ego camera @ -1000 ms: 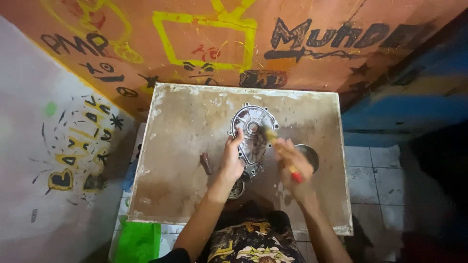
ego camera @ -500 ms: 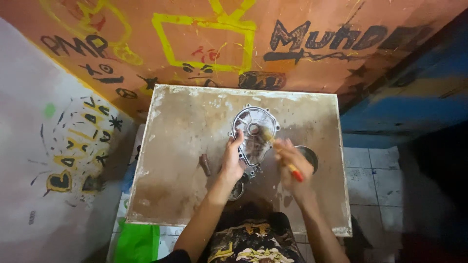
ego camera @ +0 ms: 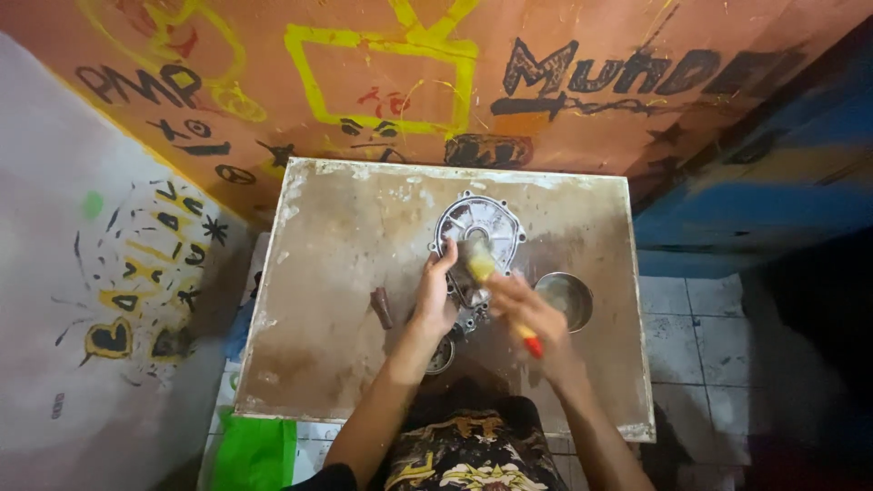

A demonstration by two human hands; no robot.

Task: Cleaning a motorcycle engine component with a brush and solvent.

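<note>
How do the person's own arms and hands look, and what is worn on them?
Both forearms are bare, and the left hand and right hand wear no gloves. No watch, ring or bracelet can be made out. A dark sleeve edge shows at the left upper arm, on a black shirt with a pale and yellow print.
</note>
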